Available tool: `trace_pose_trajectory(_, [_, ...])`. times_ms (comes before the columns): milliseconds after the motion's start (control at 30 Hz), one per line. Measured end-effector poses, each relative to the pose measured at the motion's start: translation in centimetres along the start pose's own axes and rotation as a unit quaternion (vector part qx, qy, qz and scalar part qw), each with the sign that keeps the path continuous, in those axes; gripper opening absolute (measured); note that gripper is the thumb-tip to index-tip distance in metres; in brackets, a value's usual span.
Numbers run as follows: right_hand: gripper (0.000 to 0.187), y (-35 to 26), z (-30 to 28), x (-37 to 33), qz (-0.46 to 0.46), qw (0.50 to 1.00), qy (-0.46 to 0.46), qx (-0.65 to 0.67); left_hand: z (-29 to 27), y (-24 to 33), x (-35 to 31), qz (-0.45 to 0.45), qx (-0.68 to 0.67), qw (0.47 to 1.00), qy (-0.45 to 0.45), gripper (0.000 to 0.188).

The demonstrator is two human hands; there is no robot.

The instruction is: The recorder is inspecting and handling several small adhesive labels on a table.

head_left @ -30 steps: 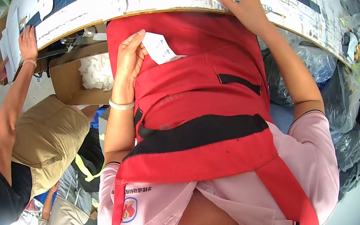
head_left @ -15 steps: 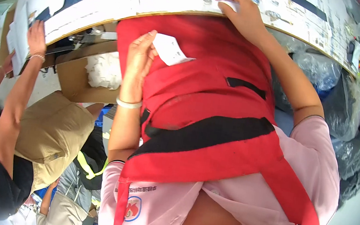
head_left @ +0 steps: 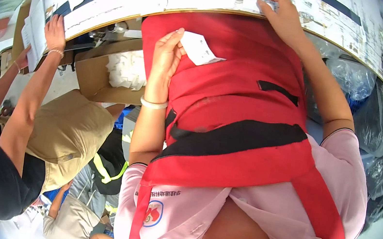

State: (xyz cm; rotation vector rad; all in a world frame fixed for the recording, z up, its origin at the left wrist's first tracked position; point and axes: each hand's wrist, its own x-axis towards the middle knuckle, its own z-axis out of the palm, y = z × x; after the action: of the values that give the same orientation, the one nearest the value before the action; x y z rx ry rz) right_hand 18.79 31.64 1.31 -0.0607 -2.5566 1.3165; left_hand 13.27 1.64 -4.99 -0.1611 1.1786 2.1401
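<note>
A person, seen from above by a head-worn camera, stands at a surface [head_left: 207,5] that runs across the top of the view. The left hand [head_left: 166,53], palm turned up, pinches a small white slip [head_left: 199,50] between thumb and fingertips. The slip hangs over the front of a red apron [head_left: 234,96], just short of the surface, with its lower right corner curling; faint dark print shows on it. A white bangle [head_left: 153,104] circles the wrist.

The right hand [head_left: 281,11] reaches over the edge of the surface, fingers bent and a little apart, fingertips near a small shiny patch. Whether it grips anything cannot be told. The surface is patched with white sheets, and a dark strip [head_left: 337,6] lies to the right of this hand.

Below the edge, left of the apron, an open box [head_left: 89,75] holds a heap of white scraps [head_left: 127,70]. Farther left, a co-worker in a tan apron [head_left: 72,127] has one hand [head_left: 55,33] at the corner of the surface and the other beside a stack of white papers [head_left: 35,35]. On the right, clear and dark plastic bags [head_left: 376,121] crowd together beneath the surface. The person wears a pink shirt [head_left: 344,165] with dark-edged sleeves under the apron straps.
</note>
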Motion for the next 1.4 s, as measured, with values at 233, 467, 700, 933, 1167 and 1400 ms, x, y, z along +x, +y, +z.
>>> trace_pose_trajectory(233, [0.040,0.3,1.0,-0.4,-0.051,0.989,0.013,-0.142,0.4,-0.4,-0.1,-0.014,-0.009,1.000,-0.006,0.020])
trace_pose_trajectory(467, [0.041,0.8,1.2,-0.8,-0.074,0.986,0.003,-0.151,0.7,-0.6,-0.4,-0.008,-0.012,1.000,0.002,0.020])
trace_pose_trajectory(700, [0.041,0.0,0.2,-0.1,-0.011,0.999,0.021,-0.025,0.3,-0.5,-0.2,-0.009,-0.008,1.000,0.013,0.018])
trace_pose_trajectory(933, [0.036,1.2,1.2,-0.6,-0.100,0.986,0.037,-0.130,0.3,-0.5,0.0,-0.007,-0.006,1.000,0.000,0.018])
trace_pose_trajectory(1167, [0.034,1.0,0.7,0.0,-0.020,0.998,0.036,0.039,0.2,-0.6,0.0,0.001,-0.010,1.000,0.001,0.019])
trace_pose_trajectory(1400, [0.022,1.9,-2.6,0.0,0.080,0.981,0.037,0.174,1.3,-0.2,0.1,-0.013,-0.013,1.000,0.006,0.019])
